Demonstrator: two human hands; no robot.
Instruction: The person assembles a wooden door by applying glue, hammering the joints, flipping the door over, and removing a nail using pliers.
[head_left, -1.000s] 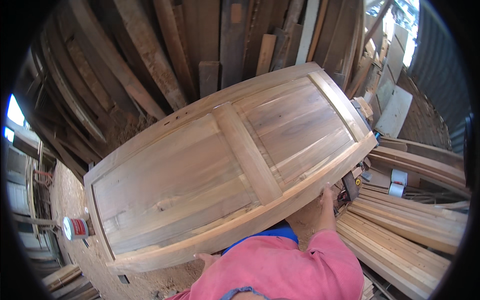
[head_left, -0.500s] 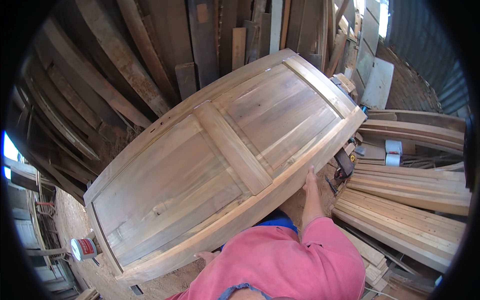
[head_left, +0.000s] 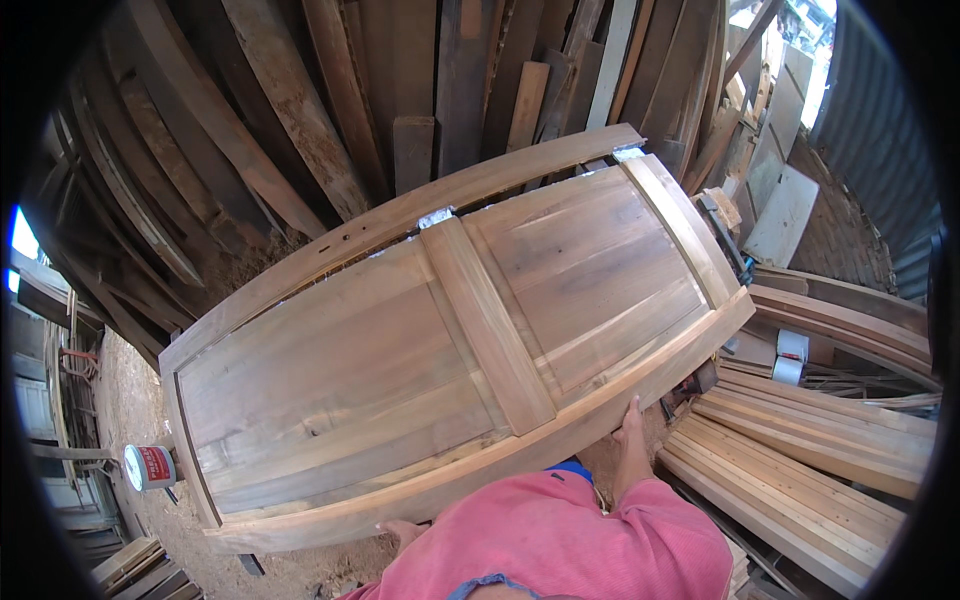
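Note:
A large wooden panel door (head_left: 330, 370) lies slanted in front of me, with two recessed panels and a middle rail (head_left: 490, 320). Its far stile (head_left: 400, 215) stands apart from the rails, the gap widening toward the right. White, glue-like smears coat the exposed joint ends at the middle rail and the right end rail (head_left: 680, 225). My right hand (head_left: 630, 425) grips the outer edge of the near stile (head_left: 590, 400), its lower fingers hidden. Further left, my left hand (head_left: 402, 533) holds the same stile from below, partly covered by my sleeve.
Upright boards (head_left: 465, 90) lean close behind the far stile. A white and red tub (head_left: 150, 467) is at the door's left end. Stacked planks (head_left: 800, 430) and a white container (head_left: 790, 357) lie to the right. A clamp-like tool (head_left: 695, 385) sits under the door's right side.
The far stile has parted from the rails, baring white-smeared joint ends. The rest of the door has shifted slightly toward me. Both hands stay at the near stile.

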